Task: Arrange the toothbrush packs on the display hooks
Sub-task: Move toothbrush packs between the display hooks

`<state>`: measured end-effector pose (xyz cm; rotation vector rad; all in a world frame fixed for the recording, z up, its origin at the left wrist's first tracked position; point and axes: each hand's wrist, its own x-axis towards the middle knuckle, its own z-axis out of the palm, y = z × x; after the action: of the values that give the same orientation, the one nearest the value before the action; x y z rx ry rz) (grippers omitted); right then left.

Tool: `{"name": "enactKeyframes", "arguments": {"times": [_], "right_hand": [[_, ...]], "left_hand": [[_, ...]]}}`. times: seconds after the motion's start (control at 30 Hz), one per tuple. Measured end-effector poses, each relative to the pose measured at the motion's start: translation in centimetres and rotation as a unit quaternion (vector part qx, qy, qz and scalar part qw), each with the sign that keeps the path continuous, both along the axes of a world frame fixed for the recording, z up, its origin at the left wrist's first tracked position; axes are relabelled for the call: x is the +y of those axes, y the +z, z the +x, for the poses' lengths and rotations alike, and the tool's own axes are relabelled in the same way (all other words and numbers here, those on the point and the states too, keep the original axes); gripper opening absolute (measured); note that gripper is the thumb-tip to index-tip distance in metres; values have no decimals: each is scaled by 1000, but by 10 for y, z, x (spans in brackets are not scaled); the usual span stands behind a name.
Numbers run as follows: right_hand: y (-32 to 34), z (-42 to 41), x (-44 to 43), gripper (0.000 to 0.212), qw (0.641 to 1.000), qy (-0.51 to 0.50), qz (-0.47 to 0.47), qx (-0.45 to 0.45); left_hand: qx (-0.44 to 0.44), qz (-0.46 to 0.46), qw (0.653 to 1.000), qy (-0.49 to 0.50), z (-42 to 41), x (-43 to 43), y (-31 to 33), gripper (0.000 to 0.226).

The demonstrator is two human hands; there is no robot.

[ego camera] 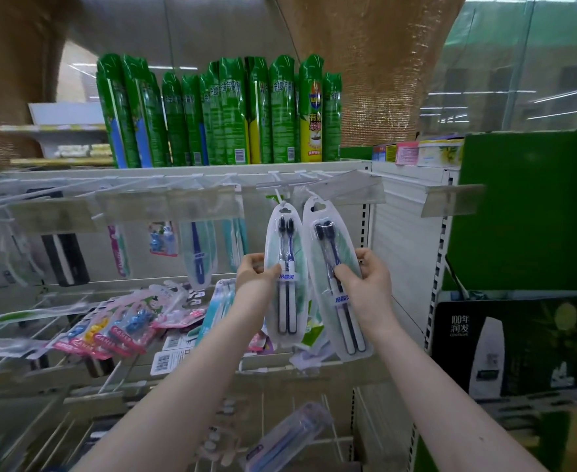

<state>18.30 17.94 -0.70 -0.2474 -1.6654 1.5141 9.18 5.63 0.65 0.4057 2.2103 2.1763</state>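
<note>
Two toothbrush packs are held up side by side in front of the far row of display hooks [277,189], just below the top shelf. The left hand [258,272] pinches the left pack [286,240] at its middle, thumb across the front and fingers curled behind the left edge. This pack hangs upright, its hang hole right at the tip of a white hook, though I cannot tell whether it is threaded on. The right hand [370,277] grips the right pack [329,240] the same way from its right edge. That pack tilts, its top leaning left towards the other, the two just beside each other. Each holds two dark-bristled brushes. To the left, more packs hang from hooks, and colourful small packs [120,330] lie on the lower wire rack [14,361]. Green spray cans [212,114] stand along the top shelf.
</note>
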Motion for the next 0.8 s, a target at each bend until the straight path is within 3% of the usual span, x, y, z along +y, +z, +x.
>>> {"name": "enactKeyframes", "arguments": {"times": [0.8], "right_hand": [[11, -2, 10, 12, 999, 16, 31, 20]], "left_hand": [[5, 12, 1000, 11, 10, 3, 2, 31]]}}
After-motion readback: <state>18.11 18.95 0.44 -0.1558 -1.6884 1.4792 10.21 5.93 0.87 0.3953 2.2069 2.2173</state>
